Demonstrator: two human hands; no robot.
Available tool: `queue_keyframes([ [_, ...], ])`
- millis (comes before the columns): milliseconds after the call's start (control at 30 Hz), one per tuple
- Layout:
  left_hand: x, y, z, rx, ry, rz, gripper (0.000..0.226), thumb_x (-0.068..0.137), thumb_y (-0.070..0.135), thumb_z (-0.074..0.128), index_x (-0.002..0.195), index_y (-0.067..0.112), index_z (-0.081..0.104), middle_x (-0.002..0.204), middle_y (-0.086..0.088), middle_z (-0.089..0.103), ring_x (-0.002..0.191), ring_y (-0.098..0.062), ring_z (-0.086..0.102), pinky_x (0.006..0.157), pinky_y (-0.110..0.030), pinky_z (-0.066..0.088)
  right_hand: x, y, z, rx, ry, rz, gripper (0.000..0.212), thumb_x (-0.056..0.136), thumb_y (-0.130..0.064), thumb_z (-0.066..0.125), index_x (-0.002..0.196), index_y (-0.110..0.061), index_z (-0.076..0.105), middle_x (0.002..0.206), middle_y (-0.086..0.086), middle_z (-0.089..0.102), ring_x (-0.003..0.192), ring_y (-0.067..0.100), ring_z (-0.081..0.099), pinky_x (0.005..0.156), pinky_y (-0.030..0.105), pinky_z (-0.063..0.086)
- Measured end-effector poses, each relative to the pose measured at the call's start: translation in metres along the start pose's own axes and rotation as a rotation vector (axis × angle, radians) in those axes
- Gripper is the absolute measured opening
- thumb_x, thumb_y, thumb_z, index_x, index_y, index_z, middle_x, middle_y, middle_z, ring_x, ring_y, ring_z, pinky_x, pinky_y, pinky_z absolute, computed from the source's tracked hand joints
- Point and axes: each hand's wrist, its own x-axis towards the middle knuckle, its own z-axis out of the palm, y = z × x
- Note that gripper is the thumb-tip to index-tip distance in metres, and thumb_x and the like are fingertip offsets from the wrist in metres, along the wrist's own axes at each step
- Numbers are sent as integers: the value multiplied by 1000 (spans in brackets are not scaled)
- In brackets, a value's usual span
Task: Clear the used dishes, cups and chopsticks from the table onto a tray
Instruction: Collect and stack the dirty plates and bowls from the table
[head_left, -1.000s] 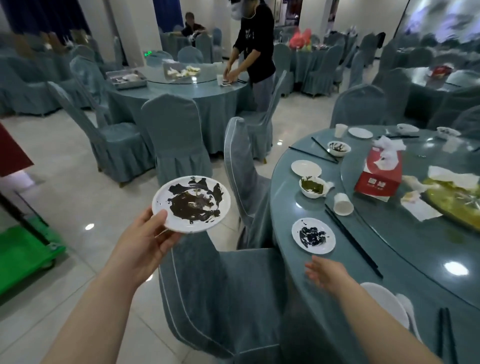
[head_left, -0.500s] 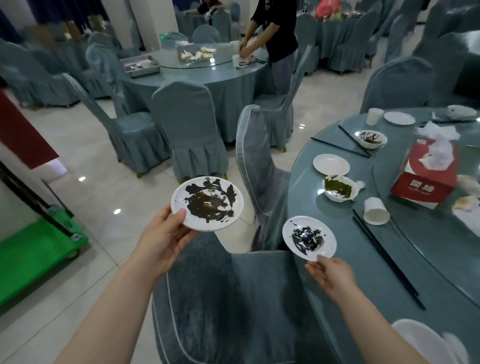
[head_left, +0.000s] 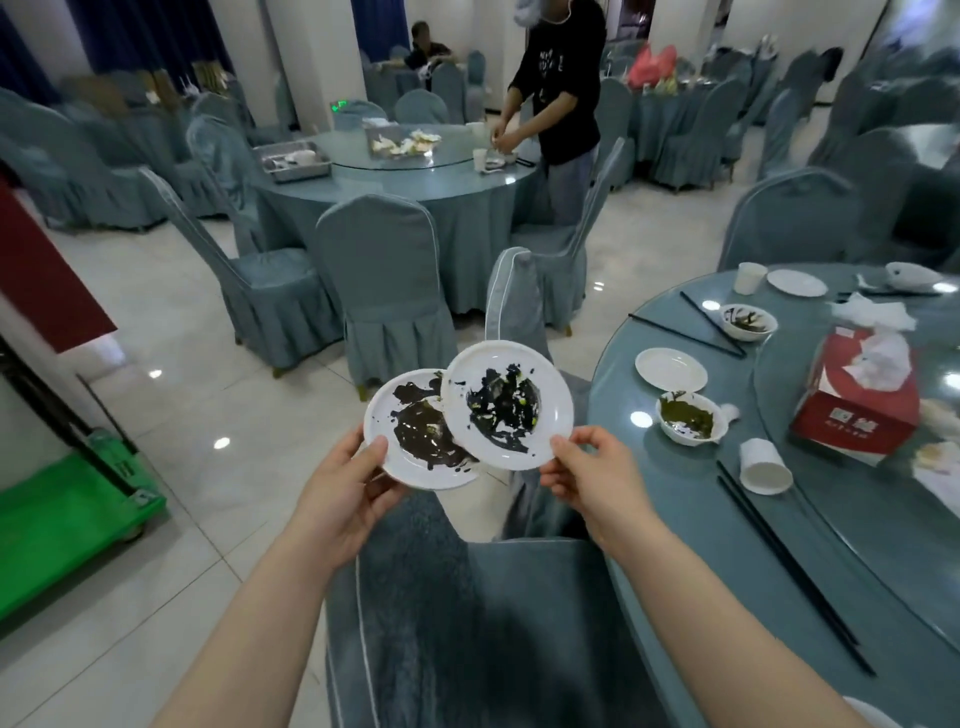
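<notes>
White plates (head_left: 506, 405), dark smears

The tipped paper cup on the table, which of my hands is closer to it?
Right. The right hand holds a plate just left of the paper cup; the left hand is farther left, past both plates.

The right plate (head_left: 506, 408) hides part of the left plate (head_left: 415, 441), perhaps touching it.

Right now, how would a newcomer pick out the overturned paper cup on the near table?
Start at the round teal-clothed table on the right and find the red tissue box. Left of it and nearer, a white paper cup lies on its side beside long black chopsticks; the other cup stands upright.
</notes>
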Motion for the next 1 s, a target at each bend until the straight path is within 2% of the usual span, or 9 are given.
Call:
queue_keyframes([
  [167, 5, 11, -35, 10, -44, 24, 23, 100, 18, 43, 110, 24, 62, 86, 4, 74, 68, -9, 69, 56, -23, 55, 1, 9, 64, -197, -62, -26, 11, 91, -17, 60, 97, -8, 57, 58, 2, 65, 49, 13, 60, 47, 22, 48],
  [300, 14, 27, -85, 15, -66, 27, 23, 100, 23, 43, 111, 24, 63, 92, 5, 74, 74, -8, 69, 61, -22, 56, -5, 22, 126, -179, -122, -8, 11, 93, -13, 56, 103, -18, 58, 82, 2, 69, 61, 14, 67, 58, 28, 58],
  [400, 19, 45, -133, 18, -92, 25, 25, 100, 27, 43, 111, 27, 65, 96, 4, 73, 80, -11, 70, 65, -24, 56, -9, 32, 177, -147, -155, 3, 20, 91, 0, 55, 103, -16, 58, 79, 4, 70, 62, 14, 68, 57, 26, 57],
  [500, 23, 67, -187, 5, -106, -3, 23, 98, 29, 47, 111, 24, 66, 95, 1, 73, 79, -14, 70, 65, -26, 57, -12, 43, 229, -150, -149, 10, 25, 87, 2, 60, 104, -15, 60, 81, 11, 68, 60, 13, 67, 57, 22, 55],
  [600, 31, 92, -237, 36, -111, -7, 21, 96, 19, 52, 114, 24, 63, 97, 0, 74, 77, -15, 70, 65, -25, 56, -12, 56, 282, -91, -177, 47, 23, 86, 3, 61, 98, -16, 62, 67, 2, 69, 57, 12, 67, 56, 20, 53],
  [700, 47, 118, -277, 46, -98, 2, 23, 95, 14, 52, 114, 24, 61, 96, 0, 74, 77, -16, 71, 64, -26, 57, -7, 62, 322, -15, -181, 85, 17, 86, -1, 62, 99, -11, 64, 69, 4, 72, 60, 16, 67, 57, 21, 54],
  [833, 75, 143, -304, 33, -118, -11, 22, 96, 16, 52, 112, 24, 64, 99, -2, 74, 81, -17, 71, 66, -27, 58, 1, 55, 341, 62, -131, 124, 13, 91, -6, 58, 104, -5, 63, 77, 11, 69, 64, 23, 68, 60, 26, 56],
  [1000, 134, 161, -294, -31, -141, -36, 22, 97, 14, 49, 108, 22, 66, 97, -2, 74, 78, -13, 71, 62, -25, 57, 37, 27, 326, -10, -69, 80, 15, 93, -7, 57, 106, -7, 64, 89, 13, 72, 72, 23, 70, 69, 31, 57],
])
